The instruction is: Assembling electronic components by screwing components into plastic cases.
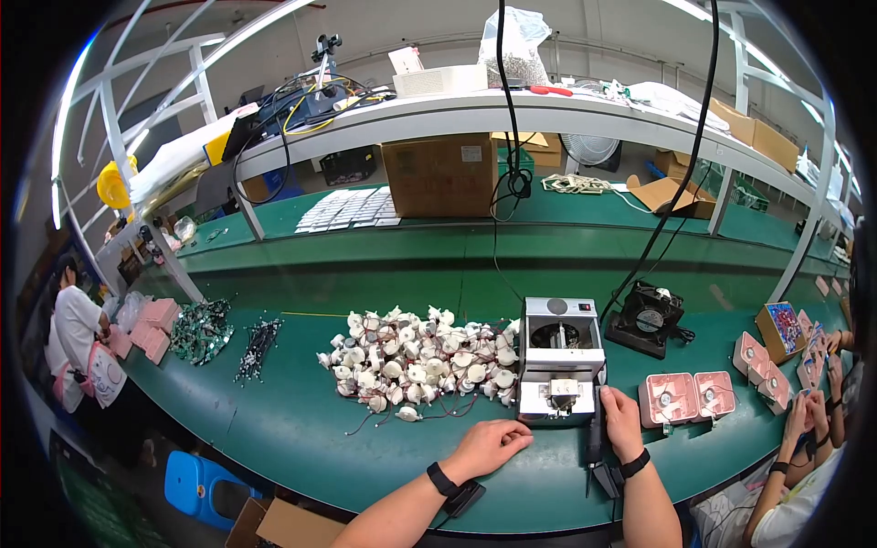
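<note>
My left hand (491,447) rests on the green bench just in front of the screw feeder, its fingers loosely bent and nothing visible in them. My right hand (623,425) is closed against a black electric screwdriver (595,443), which lies lengthwise along the feeder's right side. The screw feeder (560,356) is a silver-grey box with a dark opening at its top and a small metal outlet in front. Left of it spreads a heap of white round motor-like parts (420,361) with thin wires. To the right sit two pink housings (667,399) with round metal parts inside.
A black fan (646,318) stands behind the pink housings. At far left are green circuit boards (203,331), dark small parts (258,350) and pink boxes (151,329). Co-workers' hands (806,416) are at the right edge. Black cables (671,215) hang from above.
</note>
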The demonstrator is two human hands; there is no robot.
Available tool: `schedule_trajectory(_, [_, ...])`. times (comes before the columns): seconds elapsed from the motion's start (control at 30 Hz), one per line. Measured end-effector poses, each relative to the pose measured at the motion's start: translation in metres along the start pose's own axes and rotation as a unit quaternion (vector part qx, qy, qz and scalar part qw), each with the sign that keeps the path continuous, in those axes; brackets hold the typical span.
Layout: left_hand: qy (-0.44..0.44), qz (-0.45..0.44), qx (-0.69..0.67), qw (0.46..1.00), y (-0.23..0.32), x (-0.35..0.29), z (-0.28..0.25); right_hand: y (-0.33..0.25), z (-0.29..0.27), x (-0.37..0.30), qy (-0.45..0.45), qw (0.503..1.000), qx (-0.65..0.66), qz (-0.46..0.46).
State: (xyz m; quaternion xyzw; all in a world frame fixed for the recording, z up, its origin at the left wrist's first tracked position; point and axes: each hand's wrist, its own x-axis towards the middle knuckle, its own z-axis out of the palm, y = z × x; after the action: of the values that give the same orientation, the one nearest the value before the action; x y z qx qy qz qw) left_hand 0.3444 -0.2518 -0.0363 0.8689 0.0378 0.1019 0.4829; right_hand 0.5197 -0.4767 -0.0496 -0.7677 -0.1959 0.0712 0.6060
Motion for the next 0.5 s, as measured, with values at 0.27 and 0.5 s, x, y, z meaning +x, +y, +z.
schedule_trajectory(0.27, [0.0,0.01,0.005,1.0,-0.0003,0.0005,-0.0007,0.0024,-0.0004,0.0006,-0.017,1.0,0.01,0.007])
schedule_trajectory(0.5, [0.002,0.01,0.01,1.0,-0.0024,-0.0009,0.0016,0.003,0.0001,0.0007,-0.007,1.0,0.016,0.008])
